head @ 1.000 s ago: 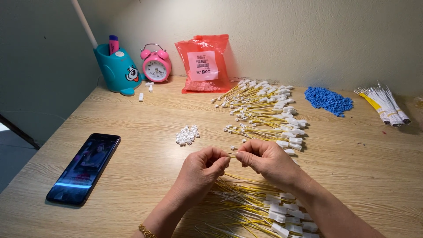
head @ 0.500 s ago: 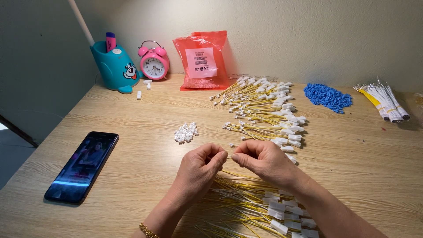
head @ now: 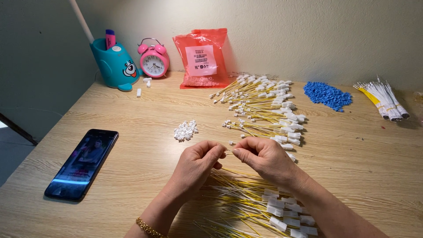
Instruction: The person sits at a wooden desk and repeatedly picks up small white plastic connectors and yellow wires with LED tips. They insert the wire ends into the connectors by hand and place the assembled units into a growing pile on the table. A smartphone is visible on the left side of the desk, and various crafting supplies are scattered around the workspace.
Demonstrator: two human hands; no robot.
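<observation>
My left hand [head: 196,164] and my right hand [head: 263,158] meet fingertip to fingertip above the wooden table [head: 132,114]. Between them they pinch the end of a thin yellow wire and a tiny white connector, mostly hidden by the fingers. Under my wrists lies a pile of yellow wires with white plugs [head: 260,202]. A small heap of white connectors [head: 185,131] sits just beyond my left hand. Farther back, several finished yellow wires [head: 264,108] are spread out.
A black phone [head: 83,163] with a lit screen lies at the left. Along the wall stand a teal pen holder [head: 113,64], a pink alarm clock [head: 153,59] and a red plastic bag [head: 202,57]. Blue pieces [head: 328,94] and a white-and-yellow wire bundle [head: 382,99] lie at the right.
Both hands stay together at the same spot, with only slight finger motion. The view has shifted a little.
</observation>
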